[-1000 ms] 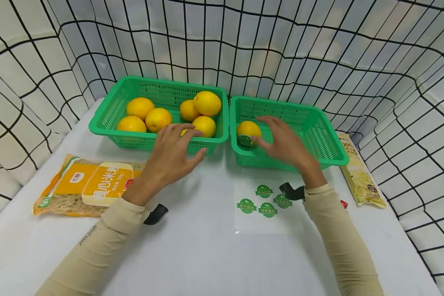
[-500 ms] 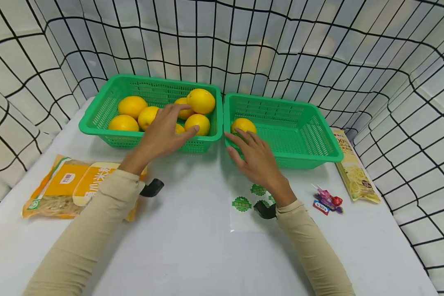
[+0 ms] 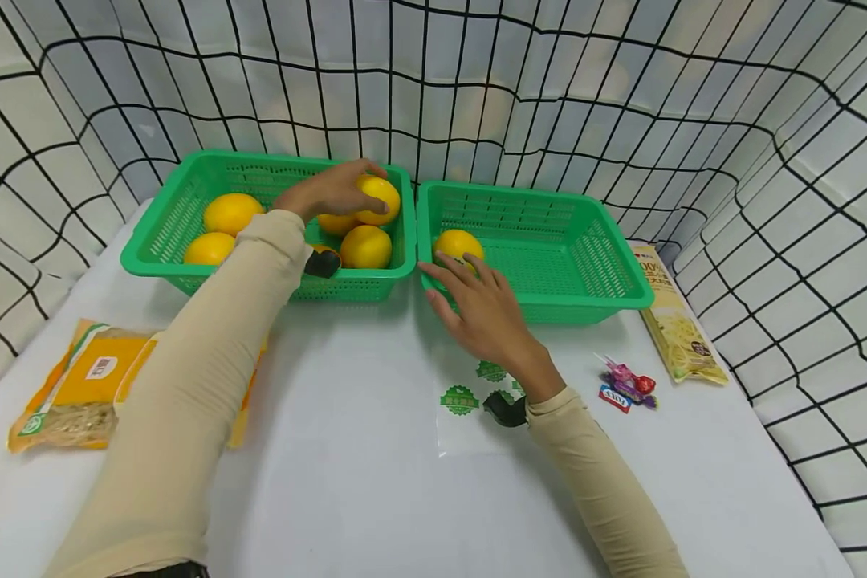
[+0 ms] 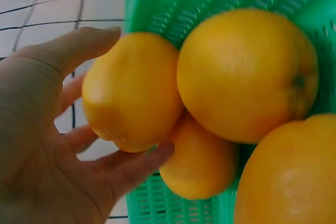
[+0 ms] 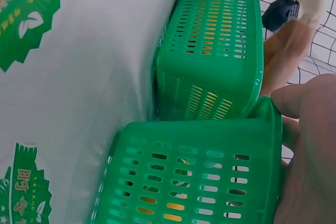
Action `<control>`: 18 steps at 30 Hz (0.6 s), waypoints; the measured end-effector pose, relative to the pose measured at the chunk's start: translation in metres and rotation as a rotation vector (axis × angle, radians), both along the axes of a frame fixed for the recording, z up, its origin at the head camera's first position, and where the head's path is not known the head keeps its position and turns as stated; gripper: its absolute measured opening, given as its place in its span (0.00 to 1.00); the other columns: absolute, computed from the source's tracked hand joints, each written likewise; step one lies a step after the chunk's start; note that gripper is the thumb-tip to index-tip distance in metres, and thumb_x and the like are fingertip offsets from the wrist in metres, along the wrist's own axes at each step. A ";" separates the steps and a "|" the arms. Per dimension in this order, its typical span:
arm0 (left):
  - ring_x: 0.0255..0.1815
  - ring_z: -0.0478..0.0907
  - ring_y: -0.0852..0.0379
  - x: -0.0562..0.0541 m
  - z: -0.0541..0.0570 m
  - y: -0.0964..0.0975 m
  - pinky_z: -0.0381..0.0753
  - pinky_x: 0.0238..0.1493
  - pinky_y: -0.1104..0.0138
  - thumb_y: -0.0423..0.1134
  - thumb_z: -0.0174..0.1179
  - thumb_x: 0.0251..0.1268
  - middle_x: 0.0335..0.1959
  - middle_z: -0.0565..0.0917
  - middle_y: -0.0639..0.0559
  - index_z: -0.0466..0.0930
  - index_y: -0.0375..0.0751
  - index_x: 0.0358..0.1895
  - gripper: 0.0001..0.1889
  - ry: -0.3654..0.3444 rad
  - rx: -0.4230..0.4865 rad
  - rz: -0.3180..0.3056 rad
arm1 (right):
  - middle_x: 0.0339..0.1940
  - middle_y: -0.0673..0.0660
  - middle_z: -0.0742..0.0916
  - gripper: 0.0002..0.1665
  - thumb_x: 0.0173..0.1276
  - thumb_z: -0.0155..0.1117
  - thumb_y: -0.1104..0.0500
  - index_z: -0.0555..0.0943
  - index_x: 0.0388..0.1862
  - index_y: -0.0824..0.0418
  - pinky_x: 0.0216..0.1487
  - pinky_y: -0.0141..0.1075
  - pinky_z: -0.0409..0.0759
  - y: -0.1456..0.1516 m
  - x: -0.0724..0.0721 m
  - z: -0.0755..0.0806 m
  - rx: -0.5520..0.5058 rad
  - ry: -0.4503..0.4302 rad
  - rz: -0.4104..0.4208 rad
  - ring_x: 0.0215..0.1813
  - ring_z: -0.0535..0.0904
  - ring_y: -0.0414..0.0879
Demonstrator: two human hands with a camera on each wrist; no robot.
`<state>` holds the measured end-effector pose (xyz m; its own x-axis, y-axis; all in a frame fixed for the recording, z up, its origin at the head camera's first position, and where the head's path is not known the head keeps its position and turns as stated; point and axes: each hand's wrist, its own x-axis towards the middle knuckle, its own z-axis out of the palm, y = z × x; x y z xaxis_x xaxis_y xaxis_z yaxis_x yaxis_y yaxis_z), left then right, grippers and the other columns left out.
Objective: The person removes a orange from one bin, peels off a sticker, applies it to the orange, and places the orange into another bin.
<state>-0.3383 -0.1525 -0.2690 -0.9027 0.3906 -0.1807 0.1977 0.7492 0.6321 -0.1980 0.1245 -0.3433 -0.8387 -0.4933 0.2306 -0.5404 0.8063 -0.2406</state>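
"At the right end of the left basket (image 3: 354,289), what has altered?"

"The left hand (image 3: 332,191). A second ago it hung spread in front of that basket, holding nothing; now its fingers and thumb are curled round the uppermost orange (image 4: 131,93). That fruit sits inside the basket, touching the neighbouring oranges (image 4: 241,72) (whether any weight has been taken up, I cannot tell)."

"And the right hand (image 3: 486,317)?"

"Moved as well. It was beside the lone orange (image 3: 459,241) in the right basket (image 3: 542,269); it now rests at that basket's near left corner, fingers loosely extended over the rim. It grips no fruit. How firmly it bears on the rim is not shown."

"Condition of the lone orange?"

"Lying at the left end of the right basket, partly behind the fingers. The green mark visible on it a second ago is now hidden."

"Your finding?"

"In my judgement, attention has passed from the lone orange to the one in the left hand, the right hand perhaps steadying its basket. The green stickers (image 3: 459,400) lie on a clear sheet (image 3: 470,440) on the desk (image 3: 368,490), in front of the right basket, partly covered by the right hand and wrist; no count is offered."
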 end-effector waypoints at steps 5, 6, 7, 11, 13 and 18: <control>0.75 0.63 0.36 -0.008 0.000 0.001 0.66 0.76 0.41 0.48 0.62 0.78 0.84 0.57 0.37 0.56 0.48 0.82 0.37 -0.033 -0.004 -0.013 | 0.86 0.50 0.67 0.30 0.89 0.43 0.40 0.66 0.84 0.41 0.82 0.63 0.56 -0.001 0.000 0.000 -0.015 0.002 0.012 0.86 0.56 0.62; 0.72 0.66 0.36 -0.009 0.000 0.001 0.69 0.74 0.42 0.48 0.62 0.78 0.82 0.59 0.35 0.56 0.47 0.82 0.36 -0.033 0.004 -0.013 | 0.86 0.51 0.67 0.30 0.89 0.43 0.40 0.66 0.84 0.41 0.82 0.63 0.56 0.000 0.000 0.000 -0.014 0.004 0.013 0.86 0.56 0.62; 0.68 0.68 0.37 -0.009 0.000 0.000 0.73 0.71 0.44 0.47 0.62 0.78 0.80 0.61 0.34 0.56 0.47 0.81 0.36 -0.034 0.014 -0.013 | 0.86 0.51 0.67 0.30 0.89 0.43 0.40 0.66 0.84 0.41 0.82 0.63 0.56 0.000 0.000 0.001 -0.015 0.006 0.015 0.86 0.56 0.62; 0.59 0.74 0.40 -0.006 -0.002 -0.005 0.82 0.60 0.49 0.48 0.64 0.77 0.73 0.67 0.33 0.56 0.46 0.78 0.36 -0.034 0.065 -0.002 | 0.86 0.50 0.66 0.30 0.88 0.43 0.40 0.66 0.84 0.41 0.82 0.63 0.55 0.002 0.000 0.002 -0.017 -0.005 0.020 0.86 0.55 0.62; 0.60 0.74 0.41 -0.002 -0.002 -0.009 0.83 0.59 0.50 0.48 0.65 0.76 0.74 0.66 0.34 0.56 0.46 0.78 0.36 -0.026 0.102 0.013 | 0.86 0.50 0.66 0.30 0.88 0.44 0.40 0.66 0.84 0.41 0.83 0.63 0.54 0.003 0.000 0.002 -0.023 -0.019 0.024 0.87 0.55 0.62; 0.60 0.77 0.40 0.020 0.004 -0.018 0.83 0.61 0.50 0.52 0.67 0.74 0.82 0.56 0.39 0.56 0.51 0.79 0.39 0.012 0.217 0.062 | 0.86 0.52 0.66 0.30 0.88 0.47 0.41 0.68 0.83 0.43 0.84 0.62 0.53 0.007 -0.001 0.005 -0.055 -0.048 0.050 0.86 0.55 0.62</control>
<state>-0.3185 -0.1708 -0.2652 -0.9277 0.3628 -0.0877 0.1639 0.6070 0.7776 -0.1995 0.1312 -0.3383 -0.8239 -0.5228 0.2187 -0.5666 0.7634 -0.3100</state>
